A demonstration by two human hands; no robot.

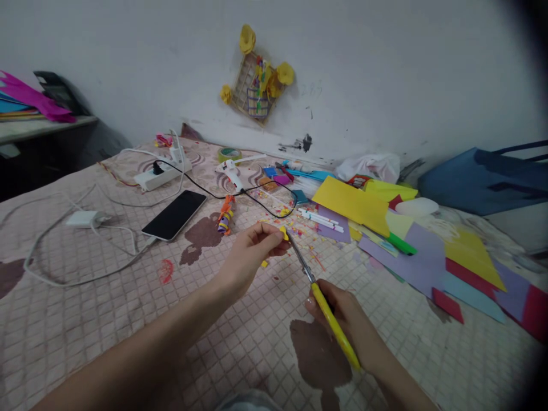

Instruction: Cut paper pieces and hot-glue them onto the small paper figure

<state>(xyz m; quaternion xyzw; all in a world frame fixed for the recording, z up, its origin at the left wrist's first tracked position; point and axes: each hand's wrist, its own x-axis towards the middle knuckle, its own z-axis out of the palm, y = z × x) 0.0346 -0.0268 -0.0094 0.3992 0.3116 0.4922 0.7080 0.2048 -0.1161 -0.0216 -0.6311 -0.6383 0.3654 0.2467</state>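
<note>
My left hand (252, 251) pinches a small yellow paper piece (283, 232) between thumb and fingers, just above the bedsheet. My right hand (342, 314) grips yellow-handled scissors (321, 297), whose metal blades point up and left, their tips touching the yellow piece. Tiny coloured paper scraps (295, 225) lie scattered on the sheet beyond my hands.
A black phone (174, 214), a white charger (83, 218) and a power strip (160, 174) lie at the left. A glue gun (231, 173), a tape roll (229, 153) and coloured paper sheets (411, 240) spread at the right. A blue bag (483, 177) stands far right.
</note>
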